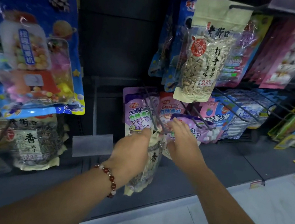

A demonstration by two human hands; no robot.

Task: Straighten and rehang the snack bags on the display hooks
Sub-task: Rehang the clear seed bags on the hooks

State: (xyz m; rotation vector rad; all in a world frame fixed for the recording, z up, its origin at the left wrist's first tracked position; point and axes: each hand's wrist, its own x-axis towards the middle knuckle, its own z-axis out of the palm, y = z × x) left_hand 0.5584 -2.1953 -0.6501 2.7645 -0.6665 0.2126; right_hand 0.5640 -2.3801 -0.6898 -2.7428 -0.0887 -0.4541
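Both hands reach forward to a dark display rack with wire hooks. The left hand [131, 154], which has a red bead bracelet [110, 180] on its wrist, holds the upper part of a sunflower seed bag [149, 169]; its fingers are curled around the left edge of the bag, near the top. The bag hangs down between the two hands, and its top is right at the tip of a wire hook [154, 113] that points toward the camera. The right hand [183, 139] is on the other side of the bag's top; its fingers are mostly straight and lie over a purple candy bag [189, 123] behind. I cannot tell if this hand touches the seed bag. Above, a pale seed bag [205, 55] hangs from an upper hook. On the left hangs a big blue candy pack [37, 44], and below it another seed bag [34, 143].
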